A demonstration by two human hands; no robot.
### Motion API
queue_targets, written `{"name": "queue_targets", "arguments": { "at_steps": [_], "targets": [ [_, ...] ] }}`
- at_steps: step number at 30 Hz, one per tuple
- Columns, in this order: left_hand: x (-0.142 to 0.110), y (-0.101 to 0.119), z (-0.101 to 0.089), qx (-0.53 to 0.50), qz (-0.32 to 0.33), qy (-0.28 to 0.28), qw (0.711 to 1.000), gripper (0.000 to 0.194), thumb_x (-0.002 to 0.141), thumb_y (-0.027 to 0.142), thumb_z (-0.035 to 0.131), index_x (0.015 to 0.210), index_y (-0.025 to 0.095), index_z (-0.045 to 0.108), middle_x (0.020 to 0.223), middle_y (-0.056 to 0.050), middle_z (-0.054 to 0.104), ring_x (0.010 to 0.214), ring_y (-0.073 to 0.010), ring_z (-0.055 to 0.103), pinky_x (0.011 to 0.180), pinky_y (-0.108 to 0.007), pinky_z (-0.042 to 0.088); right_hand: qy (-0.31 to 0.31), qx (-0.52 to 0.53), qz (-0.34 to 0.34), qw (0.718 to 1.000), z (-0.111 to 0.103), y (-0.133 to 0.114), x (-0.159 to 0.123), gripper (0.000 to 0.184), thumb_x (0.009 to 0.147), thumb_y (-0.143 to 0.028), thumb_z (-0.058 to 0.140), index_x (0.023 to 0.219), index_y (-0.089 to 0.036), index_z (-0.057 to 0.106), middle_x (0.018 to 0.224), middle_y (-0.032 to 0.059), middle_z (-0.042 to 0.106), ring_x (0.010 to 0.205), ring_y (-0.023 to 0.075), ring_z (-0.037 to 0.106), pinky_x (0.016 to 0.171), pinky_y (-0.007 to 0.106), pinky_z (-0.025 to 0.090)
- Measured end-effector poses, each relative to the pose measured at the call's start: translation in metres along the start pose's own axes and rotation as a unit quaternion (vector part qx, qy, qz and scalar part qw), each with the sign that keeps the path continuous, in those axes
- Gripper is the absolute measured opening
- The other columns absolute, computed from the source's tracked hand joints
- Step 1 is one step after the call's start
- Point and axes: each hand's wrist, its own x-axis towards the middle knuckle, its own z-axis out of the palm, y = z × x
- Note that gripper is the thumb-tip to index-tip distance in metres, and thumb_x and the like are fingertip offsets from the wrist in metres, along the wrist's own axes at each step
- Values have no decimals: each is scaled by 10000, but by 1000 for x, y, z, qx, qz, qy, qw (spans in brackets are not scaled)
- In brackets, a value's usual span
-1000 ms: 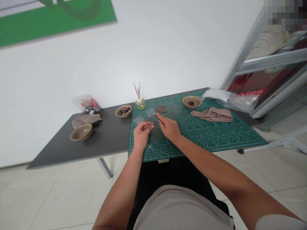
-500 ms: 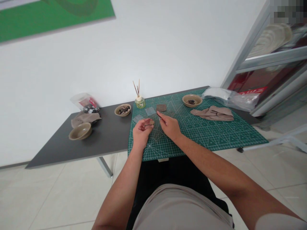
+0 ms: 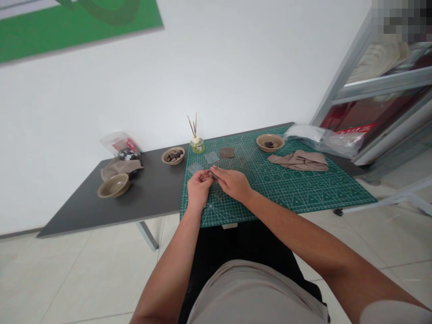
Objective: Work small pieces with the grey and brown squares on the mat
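Over green cutting mat (image 3: 286, 189), left hand (image 3: 198, 189), right hand (image 3: 232, 183)

The left forearm (image 3: 172, 256) and right forearm (image 3: 297, 229) angle inward, the left hand (image 3: 199, 189) curled with its fingers bent, while the right hand (image 3: 232, 183) reaches across palm-down, its fingertips (image 3: 214, 170) meeting the left hand's.

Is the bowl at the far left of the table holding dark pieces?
No, that bowl looks empty, showing only its bare tan inside.
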Motion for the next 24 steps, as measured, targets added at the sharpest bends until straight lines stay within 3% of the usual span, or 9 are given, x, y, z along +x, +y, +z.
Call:
{"name": "queue_targets", "arguments": {
  "at_steps": [3, 7, 13, 18, 24],
  "targets": [
    [-1, 2, 0, 38, 13, 18, 999, 155, 662, 243, 764, 783, 168, 704, 703, 4, 703, 642, -121, 638, 671, -257, 519, -24, -21, -23, 999, 1, -2, 1, 449, 914, -118, 481, 1345, -173, 596, 1384, 96, 595, 1201, 216, 638, 988, 376, 544],
    [-1, 0, -1, 15, 4, 20, 1000, 226, 666, 311, 787, 820, 169, 702, 708, -3, 706, 650, -137, 652, 684, -277, 526, -13, -35, 7, 999, 2, -2, 1, 465, 914, -108, 471, 1360, -173, 584, 1356, 105, 618, 1191, 224, 644, 977, 385, 553],
    [-1, -1, -2, 14, 24, 32, 999, 176, 678, 271, 770, 800, 172, 690, 697, 9, 693, 643, -122, 634, 679, -259, 519, -32, -34, -20, 999, 3, -2, 0, 481, 918, -102, 469, 1389, -158, 551, 1401, 110, 576, 1170, 220, 656, 986, 378, 548],
    [-2, 1, 0, -11, 16, 23, 1000, 230, 669, 320, 789, 811, 183, 670, 741, -5, 709, 667, -145, 660, 715, -300, 545, -25, -33, 19, 999, 2, -1, 1, 478, 925, -111, 454, 1392, -162, 543, 1361, 97, 617, 1161, 213, 662, 972, 364, 558],
    [1, -3, -4, 80, 65, 36, 994, 148, 692, 260, 754, 812, 187, 707, 756, 6, 681, 690, -126, 618, 714, -257, 495, -44, -34, -16, 998, 1, -3, 2, 497, 924, -108, 461, 1413, -176, 518, 1405, 94, 579, 1195, 201, 642, 999, 352, 540]
  ]
}}
